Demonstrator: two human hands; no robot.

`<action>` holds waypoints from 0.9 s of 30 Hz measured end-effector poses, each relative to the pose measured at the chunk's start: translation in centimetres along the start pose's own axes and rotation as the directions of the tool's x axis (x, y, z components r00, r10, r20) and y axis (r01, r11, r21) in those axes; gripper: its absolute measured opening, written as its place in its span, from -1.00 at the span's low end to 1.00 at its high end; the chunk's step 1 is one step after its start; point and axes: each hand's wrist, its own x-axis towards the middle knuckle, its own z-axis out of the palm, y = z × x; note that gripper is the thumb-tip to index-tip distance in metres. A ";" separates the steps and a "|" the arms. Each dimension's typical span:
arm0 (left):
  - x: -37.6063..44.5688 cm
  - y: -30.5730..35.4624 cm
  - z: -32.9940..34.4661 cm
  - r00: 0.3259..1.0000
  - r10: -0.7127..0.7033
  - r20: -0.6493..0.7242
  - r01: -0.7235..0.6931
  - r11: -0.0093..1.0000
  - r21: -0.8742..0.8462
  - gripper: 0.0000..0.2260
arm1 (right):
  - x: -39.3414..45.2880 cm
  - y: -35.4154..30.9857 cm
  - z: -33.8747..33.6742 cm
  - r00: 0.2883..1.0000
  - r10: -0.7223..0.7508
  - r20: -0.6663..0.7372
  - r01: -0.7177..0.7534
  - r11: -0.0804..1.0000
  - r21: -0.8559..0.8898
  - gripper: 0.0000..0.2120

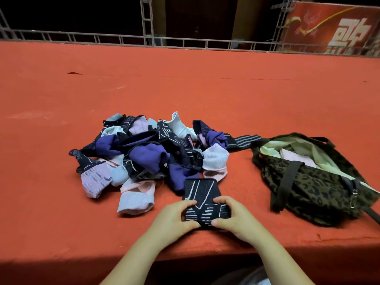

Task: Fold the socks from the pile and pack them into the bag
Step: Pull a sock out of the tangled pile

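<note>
Both hands [207,214] grip black sock [202,195], pile [148,153] just behind, bag [312,179] right

Red-orange across the counter [205,89]. In the sock pile [148,153]: deep purple, pale lilac, light blue, soft pink, and black crossed with thin white lines. Black with white stripes and bars on the folded sock [202,200]. Olive and black leopard print on the bag [308,188], pale cream lining, dark straps. Red with white lettering on the banner [333,27].
</note>
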 end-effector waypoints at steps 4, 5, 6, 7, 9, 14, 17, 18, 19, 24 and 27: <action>-0.3 -0.3 0.2 0.997 0.073 -0.005 -0.071 0.981 0.180 -0.57 | -0.4 -0.7 -0.4 0.999 -0.016 0.039 0.024 0.976 -0.216 -0.51; -0.3 -0.3 0.3 0.996 0.086 0.004 -0.085 0.975 0.206 -0.58 | -0.6 -0.7 -0.4 0.999 -0.025 0.031 0.032 0.968 -0.249 -0.53; -0.4 -0.4 0.4 0.996 0.093 0.016 -0.094 0.969 0.227 -0.57 | -0.8 -0.7 -0.5 0.999 -0.039 0.019 0.042 0.959 -0.282 -0.56; -0.4 -0.6 0.5 0.995 0.098 0.029 -0.102 0.964 0.244 -0.52 | -1.0 -0.6 -0.4 0.998 -0.056 0.006 0.055 0.947 -0.316 -0.60; -0.4 -1.0 0.7 0.990 0.136 0.036 -0.140 0.956 0.258 -0.45 | -1.4 -0.3 -0.3 0.995 -0.100 -0.020 0.085 0.921 -0.380 -0.68; -0.2 -1.2 0.8 0.959 0.267 -0.098 -0.229 0.929 0.289 -0.61 | -1.7 0.7 0.1 0.974 -0.211 -0.083 0.160 0.901 -0.404 -0.85; -0.1 -0.5 0.6 0.966 0.252 -0.052 -0.227 0.930 0.288 -0.58 | -1.6 0.9 0.1 0.944 -0.298 -0.141 0.224 0.893 -0.390 -0.84; -0.2 -0.1 0.5 0.976 0.214 -0.045 -0.195 0.945 0.262 -0.60 | -1.7 0.7 0.0 0.941 -0.303 -0.154 0.230 0.902 -0.366 -0.89; -0.3 0.2 0.4 0.984 0.170 -0.060 -0.153 0.962 0.225 -0.64 | -1.8 0.4 0.0 0.941 -0.299 -0.157 0.235 0.914 -0.331 -0.93; -0.4 0.8 0.7 0.988 0.044 -0.150 -0.015 0.981 0.191 -0.80 | -1.9 0.0 0.7 0.962 -0.131 -0.241 0.102 0.987 -0.127 -0.83; 0.0 0.5 1.1 0.976 -0.039 -0.214 0.068 0.989 0.130 -0.81 | -1.1 -0.2 1.4 0.951 -0.088 -0.296 0.059 0.992 -0.107 -0.87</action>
